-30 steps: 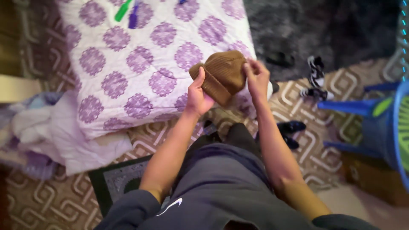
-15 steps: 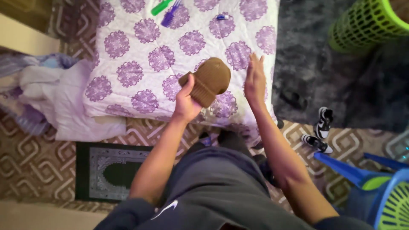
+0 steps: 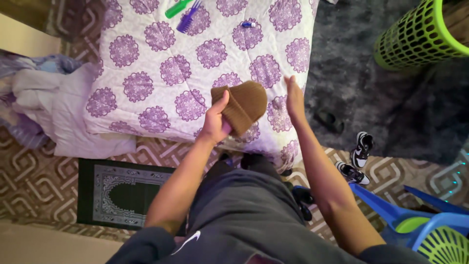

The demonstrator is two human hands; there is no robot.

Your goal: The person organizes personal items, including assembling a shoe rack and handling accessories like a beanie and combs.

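Right now the brown knitted beanie point(image 3: 244, 105) sits in my left hand point(image 3: 215, 122) — thumb up along its near edge, fingers tucked beneath, the folded cuff end toward me and the rounded crown pointing away to the right. It is held just above the white quilt with purple medallions point(image 3: 161, 63), near the quilt's lower right corner. My right hand point(image 3: 294, 95) is just beside the beanie but not touching it, palm flat and fingers straight, holding nothing. Farther up the quilt lie a purple comb point(image 3: 188, 19) and a green comb point(image 3: 177, 8) close together, with a small blue-and-white tube-like thing point(image 3: 248, 24) off to their right. Past the quilt's right edge spreads a dark grey shaggy rug point(image 3: 391, 98), and a lime green slotted basket point(image 3: 415, 36) stands at its upper right. A pair of black-and-white sneakers point(image 3: 359, 159) rests on the patterned floor below the rug — near them is a blue plastic chair point(image 3: 391, 208). To my left a heap of pale lilac bedding point(image 3: 53, 107) lies against the quilt, and a dark prayer mat point(image 3: 124, 193) sits below it.
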